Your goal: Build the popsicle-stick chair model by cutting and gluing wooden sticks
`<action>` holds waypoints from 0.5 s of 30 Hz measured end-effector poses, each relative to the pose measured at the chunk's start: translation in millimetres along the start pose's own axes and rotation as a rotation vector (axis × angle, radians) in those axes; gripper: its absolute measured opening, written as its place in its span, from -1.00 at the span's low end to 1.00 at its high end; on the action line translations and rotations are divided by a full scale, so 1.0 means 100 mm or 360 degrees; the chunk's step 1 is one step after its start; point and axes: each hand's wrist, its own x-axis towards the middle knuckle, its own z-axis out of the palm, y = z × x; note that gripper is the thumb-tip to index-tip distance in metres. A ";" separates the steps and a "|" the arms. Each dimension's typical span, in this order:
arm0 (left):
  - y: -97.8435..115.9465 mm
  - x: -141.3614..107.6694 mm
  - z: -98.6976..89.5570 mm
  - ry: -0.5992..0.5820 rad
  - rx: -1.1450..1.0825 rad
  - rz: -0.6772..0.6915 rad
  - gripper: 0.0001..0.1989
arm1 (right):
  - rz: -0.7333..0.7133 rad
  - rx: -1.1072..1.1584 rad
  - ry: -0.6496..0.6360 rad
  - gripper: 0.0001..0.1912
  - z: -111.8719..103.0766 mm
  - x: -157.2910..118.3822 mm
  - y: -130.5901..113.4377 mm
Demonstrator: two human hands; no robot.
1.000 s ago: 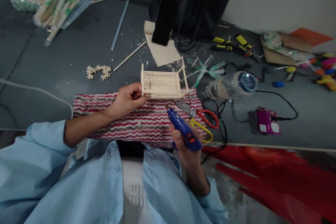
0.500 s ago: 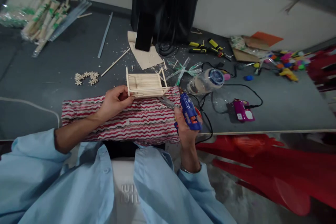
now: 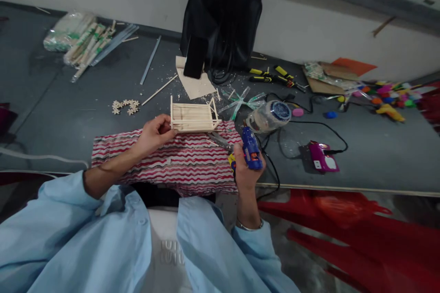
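Note:
My left hand (image 3: 154,136) pinches the near left corner of a small frame (image 3: 192,117) built from thin wooden sticks, with a slatted panel and posts. The frame rests at the far edge of a red-and-white wavy-striped cloth (image 3: 165,165). In my right hand (image 3: 245,176) is a blue glue gun (image 3: 252,149), its nozzle pointing away from me and apart from the frame. Under the right hand, a tool with a yellow handle (image 3: 232,163) lies on the cloth, partly hidden. A clear jar with a blue lid (image 3: 281,111) lies tipped just beyond the gun.
A black bag (image 3: 223,18) stands by the wall, a phone (image 3: 195,57) leaning on it. Yellow-black pliers (image 3: 266,78), bundled sticks (image 3: 91,46), small wooden flower shapes (image 3: 125,106), a purple device (image 3: 323,156) and coloured pompoms (image 3: 392,94) lie around. Cables run right of the gun.
The camera view has shifted, showing more of the wall. My glue gun has moved slightly right, away from the stick frame, and the yellow tool handle shows more. My left hand keeps its hold.

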 end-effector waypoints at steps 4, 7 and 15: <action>0.03 0.01 -0.07 -0.0098 0.0017 0.0021 -0.75 | 0.0045 0.0042 0.0134 -0.55 0.08 -0.02 0.09; 0.04 0.00 -0.15 -0.0142 0.0063 0.0013 -0.72 | -0.0026 0.0052 0.0093 -0.53 0.12 -0.02 0.18; 0.11 0.45 -0.46 0.0535 0.0091 0.0182 -0.78 | -0.0037 0.0005 0.0016 -0.57 0.11 0.00 0.18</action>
